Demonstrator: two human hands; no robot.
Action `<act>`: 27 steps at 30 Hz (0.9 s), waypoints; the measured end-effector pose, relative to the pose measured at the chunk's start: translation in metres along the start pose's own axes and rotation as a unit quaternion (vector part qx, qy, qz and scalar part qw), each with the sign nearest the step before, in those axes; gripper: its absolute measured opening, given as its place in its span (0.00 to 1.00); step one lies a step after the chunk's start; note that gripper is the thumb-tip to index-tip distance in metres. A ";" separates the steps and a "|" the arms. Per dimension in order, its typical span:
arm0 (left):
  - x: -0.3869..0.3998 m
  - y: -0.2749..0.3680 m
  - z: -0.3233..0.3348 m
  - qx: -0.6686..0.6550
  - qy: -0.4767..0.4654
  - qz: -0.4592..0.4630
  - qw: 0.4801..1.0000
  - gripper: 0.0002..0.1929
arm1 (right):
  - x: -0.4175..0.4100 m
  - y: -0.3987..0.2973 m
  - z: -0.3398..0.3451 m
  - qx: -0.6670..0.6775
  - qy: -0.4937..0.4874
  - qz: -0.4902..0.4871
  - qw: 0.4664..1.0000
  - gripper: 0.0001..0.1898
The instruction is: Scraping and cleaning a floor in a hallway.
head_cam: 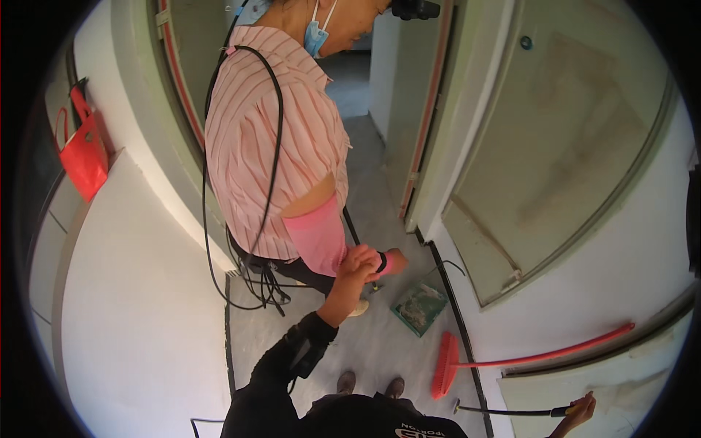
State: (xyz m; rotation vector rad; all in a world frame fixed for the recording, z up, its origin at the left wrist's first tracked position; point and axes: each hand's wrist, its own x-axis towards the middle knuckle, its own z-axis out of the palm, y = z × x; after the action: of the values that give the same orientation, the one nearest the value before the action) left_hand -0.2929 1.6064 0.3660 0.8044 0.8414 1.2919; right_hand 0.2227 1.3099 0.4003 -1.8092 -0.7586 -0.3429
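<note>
My left hand, its fingers bent, overlaps the pink-sleeved forearm of a co-worker facing right. Whether it grips that arm or hovers over it, I cannot tell. At the lower right my right hand is closed on the yellow and black grip of a long thin black pole. The pole's other end lies to the left, near the floor below a red broom. A green dustpan with grey dust and debris in it rests on the floor, right of the co-worker's hand.
The co-worker stands in a doorway with black cable looped over the shoulder and hanging behind. The broom's handle leans against the right wall, beneath a pale door. A red bag hangs at the left. A dark pole stands beside the co-worker.
</note>
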 end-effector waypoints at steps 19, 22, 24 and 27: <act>-0.056 -0.138 0.135 0.111 -0.324 -0.325 0.881 0.07 | -0.009 0.039 -0.066 0.081 0.123 0.128 0.981 0.15; -0.008 -0.135 0.144 0.087 -0.287 -0.217 0.929 0.09 | -0.004 0.054 -0.071 0.082 0.122 0.122 0.982 0.15; 0.016 -0.107 0.166 0.033 -0.187 -0.127 0.973 0.13 | -0.002 0.067 -0.076 0.062 0.124 0.107 0.985 0.16; 0.038 -0.099 0.165 -0.027 -0.115 -0.062 0.991 0.15 | 0.000 0.074 -0.085 0.053 0.125 0.105 0.985 0.14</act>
State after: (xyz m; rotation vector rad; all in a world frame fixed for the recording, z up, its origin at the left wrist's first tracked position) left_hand -0.0987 1.6280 0.3550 0.8262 0.6589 1.0845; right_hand 0.2811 1.2169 0.3774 -1.6876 -0.3985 -0.3747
